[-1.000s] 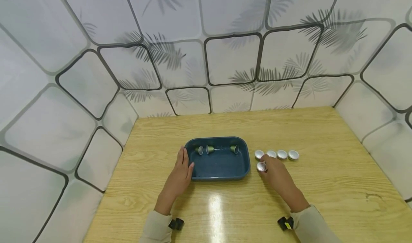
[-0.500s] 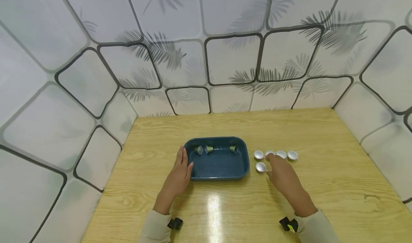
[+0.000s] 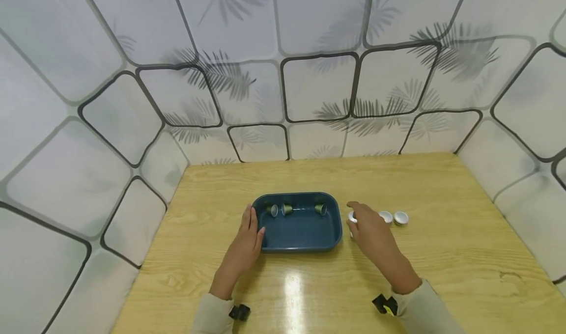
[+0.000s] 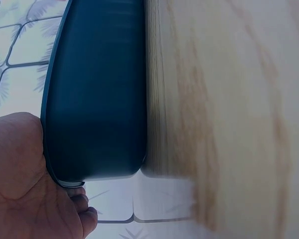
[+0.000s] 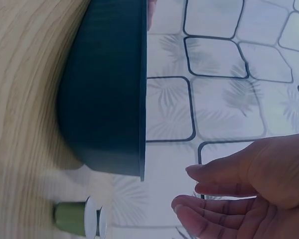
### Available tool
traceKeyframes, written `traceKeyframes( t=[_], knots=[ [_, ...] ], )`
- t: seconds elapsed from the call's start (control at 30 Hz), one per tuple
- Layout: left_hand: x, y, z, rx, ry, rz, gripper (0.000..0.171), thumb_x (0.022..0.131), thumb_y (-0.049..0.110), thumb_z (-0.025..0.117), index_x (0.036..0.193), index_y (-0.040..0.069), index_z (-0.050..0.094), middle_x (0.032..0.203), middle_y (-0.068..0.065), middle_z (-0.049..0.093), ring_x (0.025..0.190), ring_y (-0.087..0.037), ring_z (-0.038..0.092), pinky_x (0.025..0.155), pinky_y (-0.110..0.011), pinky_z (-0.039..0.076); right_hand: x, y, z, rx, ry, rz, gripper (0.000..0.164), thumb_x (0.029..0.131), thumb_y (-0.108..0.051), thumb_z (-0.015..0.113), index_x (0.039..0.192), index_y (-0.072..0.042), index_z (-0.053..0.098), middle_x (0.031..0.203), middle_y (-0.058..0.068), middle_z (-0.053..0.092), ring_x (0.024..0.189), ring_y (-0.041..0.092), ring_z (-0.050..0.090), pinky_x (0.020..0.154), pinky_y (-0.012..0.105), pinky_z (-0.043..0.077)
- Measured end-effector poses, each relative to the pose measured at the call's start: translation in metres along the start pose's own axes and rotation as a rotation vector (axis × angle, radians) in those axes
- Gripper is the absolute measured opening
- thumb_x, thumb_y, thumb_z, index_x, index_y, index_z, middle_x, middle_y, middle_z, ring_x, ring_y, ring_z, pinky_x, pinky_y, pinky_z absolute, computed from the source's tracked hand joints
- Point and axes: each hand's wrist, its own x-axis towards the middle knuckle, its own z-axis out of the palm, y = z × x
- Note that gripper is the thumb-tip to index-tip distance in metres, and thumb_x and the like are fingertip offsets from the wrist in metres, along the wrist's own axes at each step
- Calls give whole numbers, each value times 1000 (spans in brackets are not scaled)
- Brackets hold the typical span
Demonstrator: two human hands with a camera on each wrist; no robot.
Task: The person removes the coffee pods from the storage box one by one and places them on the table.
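Note:
My left hand (image 3: 242, 243) rests at the left end of a dark blue rectangular tray (image 3: 296, 249), its fingers laid straight along the outer wall and the thumb at the front-left corner. Inside the tray, 3 green coffee capsules (image 3: 287, 209) lie on their sides near the back wall. Right of the tray, my right hand (image 3: 376, 231) hovers above a group of coffee capsules, thumb and fingers apart with nothing between them. Silver-lidded capsules (image 3: 401, 218) stand lid up beside it; the hand partly covers others. The right wrist view shows a green capsule (image 5: 72, 219) below that hand.
A wooden table (image 3: 442, 255) carries everything. White patterned walls (image 3: 318, 88) rise at the back and both sides. Light glares on the tabletop in front of the tray.
My right hand has let go of the front capsule, drawn back a little to the right, then moved left and up over the row's left end. My left hand stays on the tray.

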Motion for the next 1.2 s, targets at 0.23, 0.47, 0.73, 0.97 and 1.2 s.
traceKeyframes(
  t=[0.23, 0.47, 0.73, 0.97, 1.2],
  knots=[
    [-2, 1, 0, -19, 8, 2, 67, 112, 25, 39, 158, -10, 6, 167, -24, -5, 154, -39, 10, 115, -53, 32, 13, -16, 10, -20, -27, -49, 46, 93, -10, 75, 134, 6, 59, 108, 18, 67, 84, 27, 67, 67, 38, 56],
    [-3, 3, -1, -16, 10, 7, 67, 112, 25, 40, 158, -10, 6, 167, -25, -5, 154, -39, 10, 115, -53, 32, 23, -27, 23, -18, -52, -87, 40, 94, -13, 74, 130, 4, 64, 117, 19, 68, 92, 29, 69, 78, 42, 58],
    [-2, 1, 0, -4, 21, 17, 66, 112, 25, 39, 158, -11, 7, 167, -25, -4, 153, -39, 12, 115, -53, 32, 34, -33, 42, -2, -90, -100, 38, 96, -16, 72, 129, 1, 66, 119, 17, 68, 107, 34, 66, 88, 47, 56],
    [-1, 1, 0, -12, 19, 12, 67, 112, 25, 40, 158, -11, 7, 167, -24, -4, 154, -39, 11, 116, -53, 32, 36, -34, 52, -7, -151, -80, 40, 97, -17, 71, 132, 1, 64, 122, 17, 67, 111, 34, 65, 91, 48, 55],
    [0, 1, 1, -3, 25, 12, 67, 112, 24, 41, 157, -12, 8, 167, -26, -4, 154, -39, 11, 116, -53, 32, 40, -40, 57, -59, -186, -46, 43, 98, -20, 71, 134, 1, 62, 130, 21, 64, 119, 37, 62, 94, 50, 53]
  ],
)
